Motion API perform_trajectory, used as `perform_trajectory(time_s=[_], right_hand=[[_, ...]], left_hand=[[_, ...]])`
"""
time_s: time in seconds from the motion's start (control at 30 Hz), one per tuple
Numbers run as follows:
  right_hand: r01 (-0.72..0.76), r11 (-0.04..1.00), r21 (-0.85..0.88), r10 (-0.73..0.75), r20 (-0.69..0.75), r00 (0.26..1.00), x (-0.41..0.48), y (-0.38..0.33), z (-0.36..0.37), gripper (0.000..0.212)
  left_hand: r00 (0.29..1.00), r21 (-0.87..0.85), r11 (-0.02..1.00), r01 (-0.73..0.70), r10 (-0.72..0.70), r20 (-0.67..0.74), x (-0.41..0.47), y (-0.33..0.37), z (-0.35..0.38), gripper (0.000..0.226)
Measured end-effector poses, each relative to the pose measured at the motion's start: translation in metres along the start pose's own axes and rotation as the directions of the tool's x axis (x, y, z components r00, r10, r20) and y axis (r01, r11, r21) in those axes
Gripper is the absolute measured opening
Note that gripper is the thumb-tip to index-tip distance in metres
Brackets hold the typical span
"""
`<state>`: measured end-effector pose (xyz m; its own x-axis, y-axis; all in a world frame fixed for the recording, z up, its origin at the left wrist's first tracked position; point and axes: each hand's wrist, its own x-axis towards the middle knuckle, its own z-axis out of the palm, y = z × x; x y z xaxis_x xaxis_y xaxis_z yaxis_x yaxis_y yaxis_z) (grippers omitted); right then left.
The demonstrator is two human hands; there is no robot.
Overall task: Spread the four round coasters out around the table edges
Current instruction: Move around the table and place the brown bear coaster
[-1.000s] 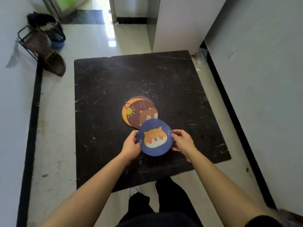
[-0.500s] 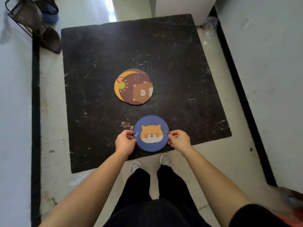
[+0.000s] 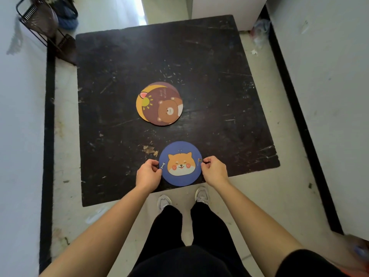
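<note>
left hand (image 3: 148,174) and right hand (image 3: 214,171) pinch opposite rims of round blue dog-print coaster (image 3: 180,163) | at near edge of scuffed black square table (image 3: 209,76) | risk: overhanging rim tips it off on release

Bare forearms, short black sleeves (image 3: 303,260), black trousers (image 3: 191,232), pale grey-white sneakers (image 3: 201,193), no rings or watch seen.

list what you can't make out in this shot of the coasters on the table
- Head view: the yellow coaster and the one beneath it lie mostly under the bear coaster, so their pictures are hidden.
- Small writing on the bear coaster: too small to read.
- Fingers of the left hand and right hand at the blue coaster: tips hidden.
</note>
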<state>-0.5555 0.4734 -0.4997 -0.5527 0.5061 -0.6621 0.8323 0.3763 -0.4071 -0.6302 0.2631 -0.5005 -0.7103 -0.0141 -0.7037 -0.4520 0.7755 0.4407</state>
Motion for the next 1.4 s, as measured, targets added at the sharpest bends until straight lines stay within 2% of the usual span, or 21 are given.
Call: perform_trajectory(time_s=[0.1,0.17,0.23,0.3,0.37,0.43,0.5,0.57,0.6,0.67,0.73,0.83,1.0,1.17,1.23,1.33,1.4], right_hand=[[0.077,0.996,-0.034,-0.078,-0.048,0.996,-0.004,-0.012,-0.019,0.038],[0.16,0.986,-0.056,-0.166,-0.126,0.978,-0.007,-0.029,-0.041,0.043],[0.257,0.965,-0.056,-0.263,-0.216,0.94,-0.012,-0.054,-0.073,0.049],[0.374,0.923,-0.09,-0.382,-0.325,0.865,-0.02,-0.084,-0.112,0.056],[0.477,0.851,-0.221,-0.523,-0.444,0.728,-0.035,-0.115,-0.156,0.061],[0.522,0.759,-0.389,-0.645,-0.556,0.524,-0.056,-0.145,-0.2,0.064],[0.505,0.691,-0.517,-0.706,-0.633,0.318,-0.077,-0.171,-0.242,0.066],[0.466,0.663,-0.586,-0.713,-0.684,0.154,-0.096,-0.191,-0.279,0.07],[0.445,0.659,-0.606,-0.707,-0.701,0.093,-0.105,-0.198,-0.295,0.071],[0.413,0.657,-0.631,-0.692,-0.722,-0.003,-0.12,-0.207,-0.322,0.073],[0.404,0.65,-0.643,-0.683,-0.728,-0.06,-0.129,-0.208,-0.342,0.074],[0.389,0.647,-0.655,-0.686,-0.724,-0.078,-0.129,-0.197,-0.365,0.076],[0.377,0.659,-0.651,-0.692,-0.721,-0.033,-0.097,-0.156,-0.404,0.078],[0.38,0.665,-0.644,-0.702,-0.711,0.023,-0.026,-0.095,-0.468,0.08],[0.403,0.644,-0.65,-0.724,-0.688,0.046,0.009,-0.063,-0.497,0.081],[0.45,0.607,-0.655,-0.76,-0.644,0.087,0.055,-0.021,-0.545,0.082],[0.468,0.574,-0.672,-0.793,-0.599,0.113,0.078,-0.001,-0.577,0.083]], left_hand=[[0.994,0.143,0.984,-0.107,0.104,0.03,-0.005,0.014,-0.016,0.052],[0.97,0.277,0.932,-0.234,0.244,0.0,-0.01,0.029,-0.035,0.056],[0.888,0.42,0.822,-0.384,0.454,-0.077,-0.017,0.055,-0.063,0.057],[0.739,0.552,0.684,-0.478,0.652,-0.168,-0.03,0.091,-0.097,0.059],[0.597,0.632,0.592,-0.5,0.764,-0.244,-0.046,0.132,-0.132,0.061],[0.46,0.654,0.549,-0.521,0.826,-0.326,-0.065,0.175,-0.164,0.063],[0.301,0.648,0.51,-0.566,0.859,-0.414,-0.083,0.215,-0.193,0.064],[0.16,0.651,0.468,-0.597,0.865,-0.475,-0.101,0.25,-0.215,0.066],[0.112,0.66,0.449,-0.602,0.866,-0.487,-0.108,0.264,-0.223,0.066],[0.063,0.679,0.426,-0.598,0.87,-0.49,-0.123,0.288,-0.233,0.067],[0.04,0.698,0.408,-0.589,0.877,-0.479,-0.136,0.306,-0.231,0.068],[0.041,0.707,0.389,-0.59,0.889,-0.455,-0.153,0.325,-0.212,0.07],[0.066,0.74,0.353,-0.572,0.919,-0.388,-0.161,0.361,-0.157,0.072],[0.1,0.766,0.375,-0.521,0.919,-0.382,-0.152,0.417,-0.074,0.071],[0.14,0.763,0.415,-0.496,0.905,-0.401,-0.149,0.441,-0.03,0.071],[0.243,0.743,0.488,-0.458,0.873,-0.423,-0.153,0.484,0.036,0.071],[0.278,0.74,0.505,-0.443,0.863,-0.422,-0.158,0.514,0.072,0.071]])
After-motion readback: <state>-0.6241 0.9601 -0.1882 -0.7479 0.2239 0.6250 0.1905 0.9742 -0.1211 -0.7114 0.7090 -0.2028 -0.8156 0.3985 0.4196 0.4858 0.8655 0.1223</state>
